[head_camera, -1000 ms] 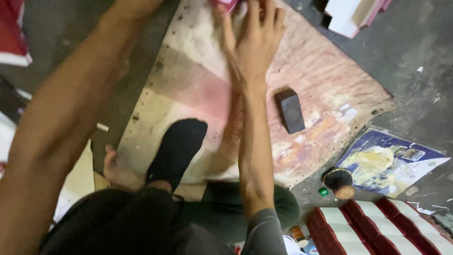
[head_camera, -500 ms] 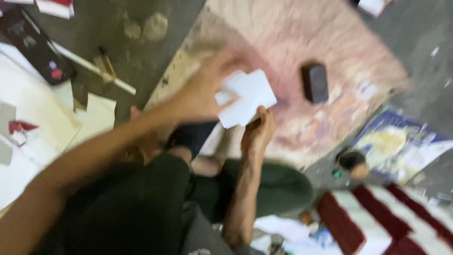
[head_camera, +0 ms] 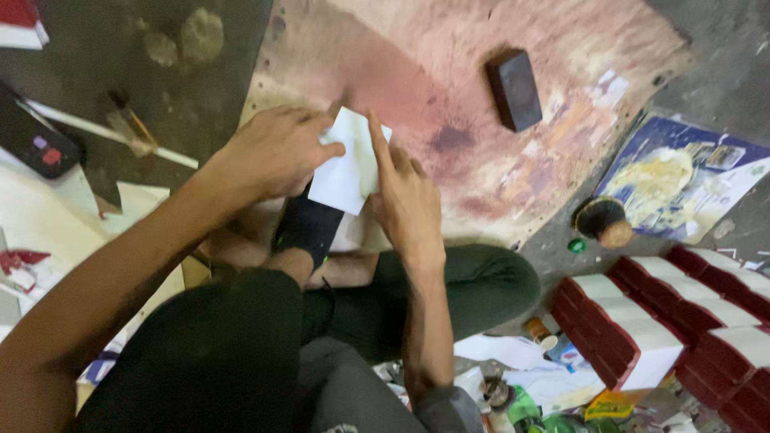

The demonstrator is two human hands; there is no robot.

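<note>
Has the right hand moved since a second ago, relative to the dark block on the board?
Yes. The right hand drew back toward the body, away from the dark block, onto the white paper.

Paper (head_camera: 346,164) held between both hands over a board (head_camera: 449,96); block (head_camera: 514,90) lies far right, boxes (head_camera: 666,321) near right.

Left hand (head_camera: 277,152) grips left edge of white folded paper (head_camera: 346,164), fingers curled over it. Right hand (head_camera: 405,200) touches paper's right side, index finger (head_camera: 377,140) stretched along it. Paper held above near edge of stained pink board (head_camera: 497,160), over black-socked foot (head_camera: 309,224). Dark rectangular block (head_camera: 514,90) lies on board toward far right corner. Round brush (head_camera: 603,222) just off board's right edge. Red-and-white boxes (head_camera: 666,321) stacked lower right.
</note>
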